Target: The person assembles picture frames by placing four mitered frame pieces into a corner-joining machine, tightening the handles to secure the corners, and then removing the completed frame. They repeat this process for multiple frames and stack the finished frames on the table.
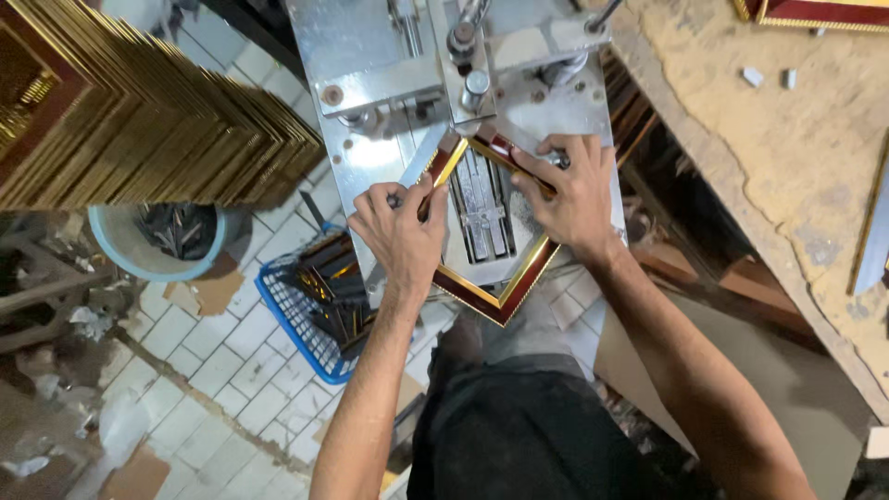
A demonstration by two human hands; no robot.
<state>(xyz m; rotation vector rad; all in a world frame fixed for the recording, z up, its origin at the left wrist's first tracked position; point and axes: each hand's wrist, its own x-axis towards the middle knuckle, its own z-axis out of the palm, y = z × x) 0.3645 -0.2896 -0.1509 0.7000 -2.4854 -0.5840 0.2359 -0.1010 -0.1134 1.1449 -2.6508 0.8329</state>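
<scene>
My left hand [400, 231] and my right hand [567, 196] press a red and gold picture frame [505, 294] down on the metal machine [370, 74]. My fingers are clamped on its two sides. A blue basket [294, 324] sits on the floor nearby.

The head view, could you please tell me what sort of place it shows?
Probably a picture-frame workshop. Both hands, left hand and right hand, press a red-and-gold frame onto a metal joining machine; a stack of frames stands left, and a dusty workbench right.
</scene>
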